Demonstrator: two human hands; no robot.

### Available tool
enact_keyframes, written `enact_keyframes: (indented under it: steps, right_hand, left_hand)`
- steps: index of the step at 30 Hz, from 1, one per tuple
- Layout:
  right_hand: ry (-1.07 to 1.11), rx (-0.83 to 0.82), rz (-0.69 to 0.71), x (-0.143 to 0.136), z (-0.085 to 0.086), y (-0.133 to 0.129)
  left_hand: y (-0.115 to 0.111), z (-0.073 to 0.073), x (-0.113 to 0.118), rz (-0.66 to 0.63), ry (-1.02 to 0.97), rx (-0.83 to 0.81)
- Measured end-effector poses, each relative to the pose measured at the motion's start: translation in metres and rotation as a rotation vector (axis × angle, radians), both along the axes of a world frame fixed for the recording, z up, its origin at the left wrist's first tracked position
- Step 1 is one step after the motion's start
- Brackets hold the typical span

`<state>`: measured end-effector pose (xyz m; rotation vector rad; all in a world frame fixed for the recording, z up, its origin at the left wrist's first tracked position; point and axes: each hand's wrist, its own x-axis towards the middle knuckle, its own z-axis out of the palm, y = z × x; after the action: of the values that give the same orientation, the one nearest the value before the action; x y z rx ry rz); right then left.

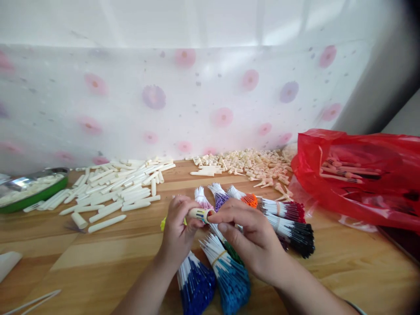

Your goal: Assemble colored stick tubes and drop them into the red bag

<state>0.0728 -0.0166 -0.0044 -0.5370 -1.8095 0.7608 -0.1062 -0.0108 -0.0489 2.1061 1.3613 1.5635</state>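
My left hand pinches a short cream multicolour pen barrel piece with coloured strips in its side slots. Its open end faces right. At that end, the fingers of my right hand are closed together; whatever is between them is too small or hidden to make out. Under and around both hands lie banded bundles of thin white sticks with coloured ends, like pen refills: a dark blue bundle, a light blue bundle, a black bundle, a dark red bundle and an orange bundle. My hands partly cover others.
Loose white pen tubes spread over the wooden table at left, beside a green-sided tray. Small cream slotted pieces heap at the back. A red plastic bag with pen parts sits right. A flowered sheet hangs behind.
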Motion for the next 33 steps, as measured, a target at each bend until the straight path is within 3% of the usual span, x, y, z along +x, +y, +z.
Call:
enact_keyframes:
  steps: [3, 7, 10, 12, 16, 20, 23, 26, 29, 33]
  right_hand:
    - [0.038, 0.126, -0.049, 0.006, 0.004, -0.002]
    - [-0.044, 0.252, -0.265, 0.036, 0.012, 0.018]
    - [-0.364, 0.214, -0.515, 0.079, 0.018, 0.062]
    - [-0.821, 0.072, -0.618, 0.107, 0.017, 0.099]
    - [-1.219, -0.09, -0.549, 0.137, -0.009, 0.16]
    - [-1.434, -0.183, -0.544, 0.136, -0.046, 0.188]
    - [-1.472, -0.208, -0.556, 0.132, -0.061, 0.195]
    - [-1.437, -0.21, -0.549, 0.128, -0.063, 0.195]
    - [-1.334, -0.183, -0.543, 0.119, -0.053, 0.19]
    - [-1.087, -0.117, -0.553, 0.098, -0.022, 0.16]
  left_hand:
    - [0.001, -0.002, 0.003, -0.176, -0.131, -0.097]
    - [0.002, -0.005, 0.003, -0.242, -0.221, -0.169]
    - [0.004, -0.008, 0.001, -0.239, -0.231, -0.231]
    - [0.006, -0.01, -0.001, -0.232, -0.216, -0.264]
    - [0.007, -0.017, -0.005, -0.155, -0.225, -0.361]
    - [0.007, -0.019, -0.007, -0.153, -0.256, -0.399]
    - [0.008, -0.015, -0.007, -0.259, -0.24, -0.316]
    - [0.008, -0.009, -0.006, -0.367, -0.234, -0.247]
    - [0.006, -0.006, -0.007, -0.462, -0.247, -0.246]
    - [0.004, -0.004, -0.007, -0.519, -0.28, -0.241]
